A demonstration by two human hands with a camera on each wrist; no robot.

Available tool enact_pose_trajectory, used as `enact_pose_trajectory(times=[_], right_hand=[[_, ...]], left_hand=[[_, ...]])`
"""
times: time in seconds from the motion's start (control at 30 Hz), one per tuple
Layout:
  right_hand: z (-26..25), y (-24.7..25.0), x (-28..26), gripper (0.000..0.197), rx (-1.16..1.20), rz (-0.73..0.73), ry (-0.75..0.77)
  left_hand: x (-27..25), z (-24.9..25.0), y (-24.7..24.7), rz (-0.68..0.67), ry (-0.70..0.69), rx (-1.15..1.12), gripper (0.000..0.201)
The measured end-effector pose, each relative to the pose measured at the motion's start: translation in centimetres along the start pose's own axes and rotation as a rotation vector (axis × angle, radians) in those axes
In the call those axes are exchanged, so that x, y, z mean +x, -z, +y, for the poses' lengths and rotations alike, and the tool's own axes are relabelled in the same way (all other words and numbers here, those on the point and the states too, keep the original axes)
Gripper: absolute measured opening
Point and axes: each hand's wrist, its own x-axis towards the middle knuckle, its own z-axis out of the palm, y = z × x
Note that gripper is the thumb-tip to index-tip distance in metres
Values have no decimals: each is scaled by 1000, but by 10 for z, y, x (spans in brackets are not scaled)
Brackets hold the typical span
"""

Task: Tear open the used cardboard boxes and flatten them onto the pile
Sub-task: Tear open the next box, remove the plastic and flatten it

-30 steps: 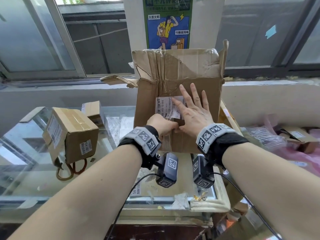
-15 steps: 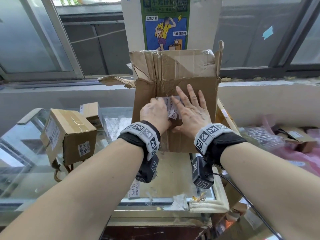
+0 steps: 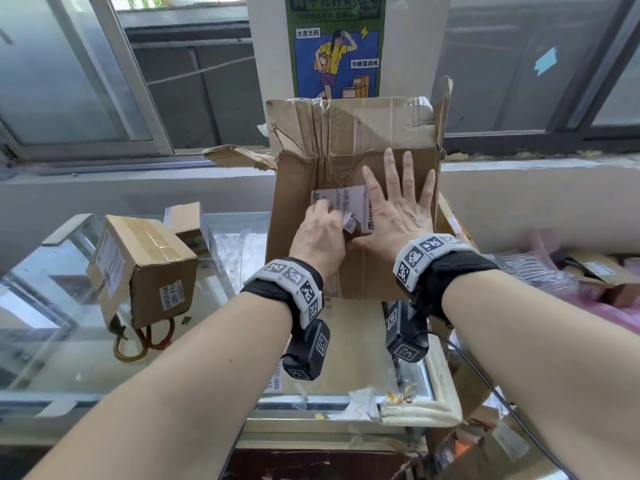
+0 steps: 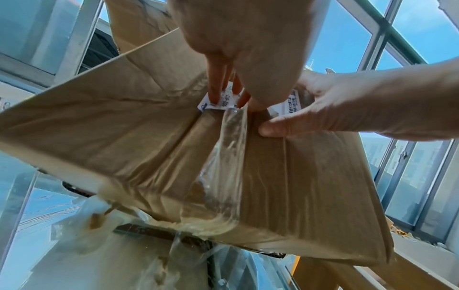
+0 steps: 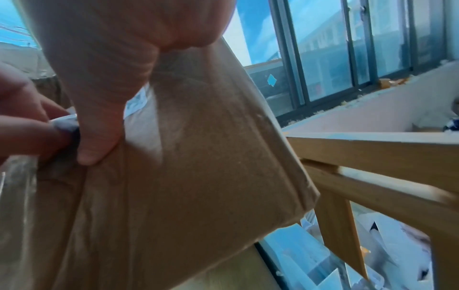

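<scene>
A large worn cardboard box (image 3: 381, 140) stands upright on the glass table, its torn top flaps raised. On its near face is a white shipping label (image 3: 346, 199). My left hand (image 3: 320, 230) pinches the label's lower part, where a torn strip curls off. My right hand (image 3: 398, 209) presses flat on the face beside it, fingers spread. In the left wrist view the left fingertips (image 4: 213, 98) sit on the label (image 4: 293, 106), just above a clear tape strip (image 4: 228, 157). The right wrist view has the right thumb (image 5: 99, 137) on the box (image 5: 198, 176).
A smaller sealed box (image 3: 142, 268) lies at left on the glass table (image 3: 52, 341), with orange-handled scissors (image 3: 138, 344) under it and a small box (image 3: 187, 220) behind. Flat cardboard (image 3: 353, 341) lies under the big box. Pink bags and boxes (image 3: 588, 282) crowd the right.
My left hand rose from below the label onto it and peeled a strip loose. My right hand slid up and to the right on the box face.
</scene>
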Motion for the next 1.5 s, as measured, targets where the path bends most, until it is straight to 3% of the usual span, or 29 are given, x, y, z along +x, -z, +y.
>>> enact_pose_trajectory(times=[0.43,0.53,0.67,0.77,1.0,1.2,1.5], right_hand=[[3,-3,-4,122,35,14,-4],[0,-1,-3,120,32,12,-10],[-2,3,-1,115,42,-5,-1],[-2,4,1,112,24,-14,-5],[-3,6,3,94,-15,27,37],[-2,24,15,103,-48,23,89],[-4,19,24,99,-39,-22,18]], left_hand=[[0,-16,-4,159,191,-342,15],[-2,-14,-5,152,112,-264,8],[-1,-10,4,82,-81,-136,38],[1,-6,8,11,-176,-1,34],[12,3,7,76,-69,17,28],[29,14,15,98,91,-77,13],[31,15,13,107,142,-8,26]])
